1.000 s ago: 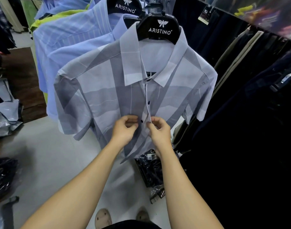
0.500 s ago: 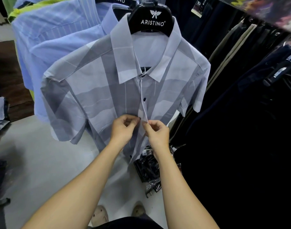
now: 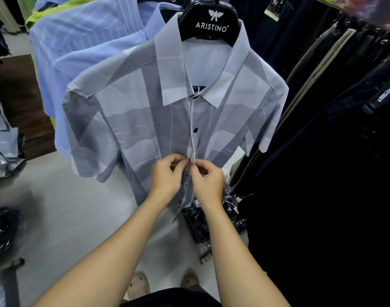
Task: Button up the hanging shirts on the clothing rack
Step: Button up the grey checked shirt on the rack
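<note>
A grey short-sleeved shirt (image 3: 145,120) with broad light and dark bands hangs in front of me on a black hanger (image 3: 209,23). Its placket is closed at the collar and at one dark button (image 3: 195,130). Below that, my left hand (image 3: 165,180) pinches the left edge of the placket and my right hand (image 3: 206,180) pinches the right edge, fingertips meeting at the seam. The button between my fingers is hidden. Two more dark buttons show lower down between my wrists, where the front hangs apart.
Light blue shirts (image 3: 83,43) hang behind on the left. Dark garments (image 3: 322,151) fill the rack on the right. Plastic-wrapped dark packs (image 3: 202,218) lie on the pale floor under the shirt, and more bags (image 3: 1,229) lie at the left. My sandals (image 3: 138,284) show below.
The view has shifted a little. Both hands stay at the same spot on the placket, and their fingertips have drawn closer together over the seam.
</note>
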A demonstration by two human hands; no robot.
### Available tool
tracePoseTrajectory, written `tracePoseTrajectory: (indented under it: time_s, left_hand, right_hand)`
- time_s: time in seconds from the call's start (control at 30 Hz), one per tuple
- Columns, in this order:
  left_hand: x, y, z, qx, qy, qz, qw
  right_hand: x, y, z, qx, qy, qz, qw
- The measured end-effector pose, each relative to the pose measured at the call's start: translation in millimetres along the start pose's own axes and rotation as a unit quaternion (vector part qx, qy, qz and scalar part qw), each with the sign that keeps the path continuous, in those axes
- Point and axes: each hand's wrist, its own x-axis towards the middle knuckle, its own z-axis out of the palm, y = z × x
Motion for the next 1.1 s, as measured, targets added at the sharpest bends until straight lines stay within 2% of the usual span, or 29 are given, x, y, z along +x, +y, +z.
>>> tracePoseTrajectory:
  time_s: [0.13, 0.27, 0.63, 0.83, 0.93, 1.03, 1.1]
  left_hand:
    - [0.6, 0.8, -4.1, 0.010, -0.022, -0.002, 1.000]
    - [-3.3, 7.2, -4.8, 0.001, -0.003, -0.011, 1.000]
    - [-7.6, 13.1, -0.6, -0.054, 0.013, -0.071, 0.996]
    - [5.2, 17.7, -4.7, -0.089, -0.060, -0.132, 0.985]
    - [5.3, 23.4, -6.3, -0.166, -0.091, -0.170, 0.967]
    - [0.8, 25.3, -1.3, -0.220, -0.053, -0.201, 0.953]
    - [-0.3, 22.5, 2.9, -0.187, -0.015, -0.181, 0.966]
  right_hand:
    - [-0.8, -4.6, -3.8, 0.013, -0.032, 0.020, 0.999]
    - [0.9, -4.4, -6.8, 0.031, -0.048, 0.017, 0.998]
    - [-3.0, -5.2, -7.3, -0.009, -0.003, -0.040, 0.999]
    - [7.8, -2.4, -20.1, 0.037, -0.066, 0.010, 0.997]
    - [10.2, -1.2, -25.8, 0.091, -0.094, 0.032, 0.991]
    - [10.2, -1.7, -25.1, 0.060, -0.073, 0.018, 0.995]
    - [7.6, -3.6, -23.0, 0.018, -0.057, -0.005, 0.998]
